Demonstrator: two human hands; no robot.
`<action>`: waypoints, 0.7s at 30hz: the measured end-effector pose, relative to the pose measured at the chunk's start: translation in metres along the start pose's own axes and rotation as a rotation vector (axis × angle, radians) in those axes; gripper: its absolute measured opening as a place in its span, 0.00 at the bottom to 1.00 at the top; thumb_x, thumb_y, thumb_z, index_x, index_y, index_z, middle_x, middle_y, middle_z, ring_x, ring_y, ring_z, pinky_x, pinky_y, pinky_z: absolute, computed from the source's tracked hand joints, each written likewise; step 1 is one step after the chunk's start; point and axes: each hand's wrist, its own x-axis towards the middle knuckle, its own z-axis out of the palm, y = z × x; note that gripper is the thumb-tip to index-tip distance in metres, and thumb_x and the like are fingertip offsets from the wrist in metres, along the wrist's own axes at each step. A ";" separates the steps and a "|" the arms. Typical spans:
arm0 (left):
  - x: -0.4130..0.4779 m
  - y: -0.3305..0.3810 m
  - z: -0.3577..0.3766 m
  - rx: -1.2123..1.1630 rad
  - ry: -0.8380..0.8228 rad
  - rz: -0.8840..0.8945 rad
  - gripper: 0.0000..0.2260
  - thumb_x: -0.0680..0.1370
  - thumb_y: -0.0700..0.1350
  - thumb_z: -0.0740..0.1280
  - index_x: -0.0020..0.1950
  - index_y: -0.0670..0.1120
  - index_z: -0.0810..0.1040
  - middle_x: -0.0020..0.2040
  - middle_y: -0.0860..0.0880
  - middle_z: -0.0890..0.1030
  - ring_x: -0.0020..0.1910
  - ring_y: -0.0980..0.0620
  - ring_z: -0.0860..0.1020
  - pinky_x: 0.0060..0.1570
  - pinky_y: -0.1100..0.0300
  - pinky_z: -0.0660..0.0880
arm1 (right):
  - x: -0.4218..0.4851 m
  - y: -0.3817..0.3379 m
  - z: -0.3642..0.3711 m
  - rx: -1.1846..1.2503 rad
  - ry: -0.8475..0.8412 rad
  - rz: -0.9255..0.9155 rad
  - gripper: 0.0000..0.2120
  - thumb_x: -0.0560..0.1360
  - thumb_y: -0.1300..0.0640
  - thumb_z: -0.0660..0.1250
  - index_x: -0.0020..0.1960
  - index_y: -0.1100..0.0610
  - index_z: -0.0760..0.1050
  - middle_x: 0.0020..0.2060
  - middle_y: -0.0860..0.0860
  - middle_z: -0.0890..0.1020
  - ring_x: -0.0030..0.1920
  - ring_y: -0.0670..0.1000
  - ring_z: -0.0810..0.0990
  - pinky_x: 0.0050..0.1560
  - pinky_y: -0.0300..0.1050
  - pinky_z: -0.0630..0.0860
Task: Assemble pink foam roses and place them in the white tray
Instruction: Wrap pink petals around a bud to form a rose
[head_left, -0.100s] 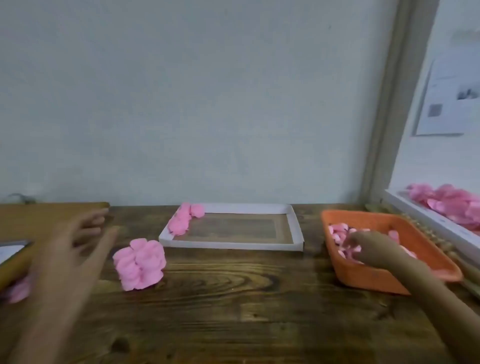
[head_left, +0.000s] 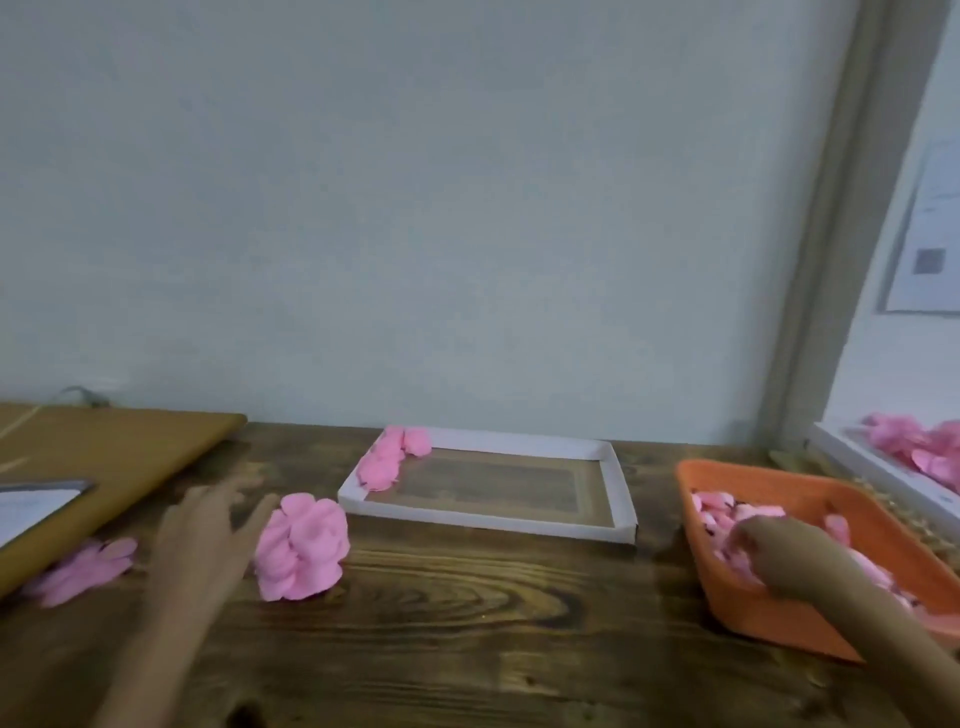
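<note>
A left hand (head_left: 208, 525), blurred, is held open above the dark wooden table (head_left: 467, 623), its fingers spread and nothing gripped. Just right of it, a cluster of pink foam roses (head_left: 304, 545) is seen lying on the table, near the left near corner of the shallow white rectangular tray (head_left: 483, 519). More pink foam roses (head_left: 389, 460) are piled in the tray's far left corner. A right hand (head_left: 774, 556) is lowered into an orange plastic bin (head_left: 810, 493) at the right, its fingers bent down among loose pink foam petals (head_left: 722, 512); whether anything is pinched cannot be told. Further pink foam pieces (head_left: 83, 571) are seen at the near left, beside a brown board (head_left: 104, 447).
</note>
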 end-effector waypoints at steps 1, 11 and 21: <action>0.009 -0.001 0.012 0.151 -0.101 -0.070 0.13 0.81 0.50 0.69 0.64 0.47 0.82 0.57 0.42 0.84 0.53 0.44 0.80 0.51 0.50 0.76 | 0.000 0.002 -0.002 -0.015 0.013 0.046 0.15 0.82 0.48 0.61 0.68 0.44 0.75 0.70 0.53 0.78 0.66 0.55 0.80 0.64 0.51 0.76; 0.044 -0.066 0.053 -0.118 -0.398 -0.429 0.08 0.74 0.47 0.80 0.48 0.48 0.85 0.50 0.41 0.86 0.52 0.39 0.84 0.58 0.44 0.80 | 0.018 0.011 -0.013 -0.147 0.026 0.058 0.06 0.79 0.47 0.64 0.54 0.38 0.77 0.49 0.41 0.83 0.47 0.42 0.80 0.39 0.39 0.69; 0.026 -0.034 0.030 -0.123 -0.206 -0.359 0.05 0.73 0.44 0.80 0.40 0.49 0.85 0.38 0.49 0.84 0.38 0.50 0.79 0.36 0.58 0.68 | 0.017 0.014 -0.013 -0.155 -0.057 0.079 0.04 0.80 0.47 0.61 0.48 0.41 0.74 0.51 0.41 0.80 0.55 0.44 0.80 0.52 0.41 0.75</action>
